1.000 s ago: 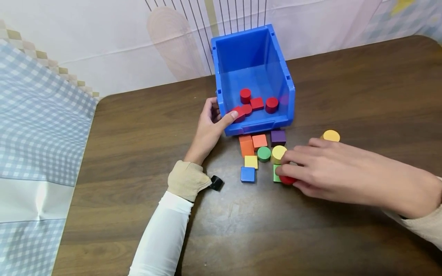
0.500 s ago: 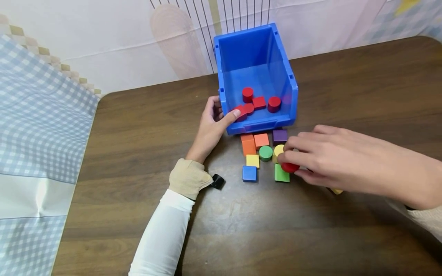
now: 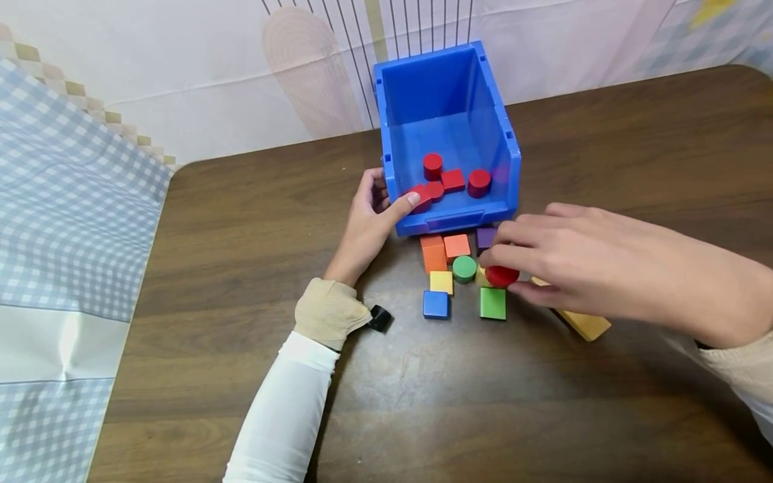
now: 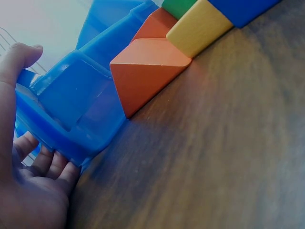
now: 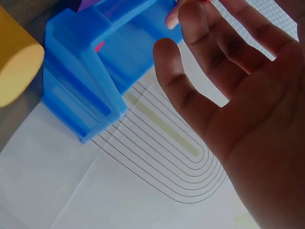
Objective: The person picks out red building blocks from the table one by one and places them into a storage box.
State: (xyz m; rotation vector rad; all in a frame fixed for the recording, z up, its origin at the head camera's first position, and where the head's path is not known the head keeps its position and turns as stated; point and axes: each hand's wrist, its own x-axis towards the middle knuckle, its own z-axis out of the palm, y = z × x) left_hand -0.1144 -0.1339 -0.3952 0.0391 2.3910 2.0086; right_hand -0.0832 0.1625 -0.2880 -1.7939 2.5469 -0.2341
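Observation:
A blue bin (image 3: 455,220) holds several red blocks (image 3: 479,183). My left hand (image 3: 371,221) grips the bin's near left corner, its thumb over the rim and its fingers outside, as the left wrist view also shows. My right hand (image 3: 561,258) pinches a red round block (image 3: 502,276) above the loose blocks at the bin's front. Under it, a yellow cylinder (image 3: 481,278) and a purple block (image 3: 485,238) are partly hidden. A light green block (image 3: 492,304) lies just nearer. The right wrist view shows the hand's curled fingers, with the held block mostly out of sight.
By the bin's front lie orange blocks (image 3: 433,255), a green cylinder (image 3: 464,269), a yellow block (image 3: 441,282) and a blue block (image 3: 435,304). A long yellow block (image 3: 582,325) lies partly under my right hand. A patterned cloth (image 3: 211,74) hangs behind the table.
My right hand has lifted the red round block off the light green one and moved it slightly forward toward the bin. The long yellow block has come into view. My left hand keeps its grip.

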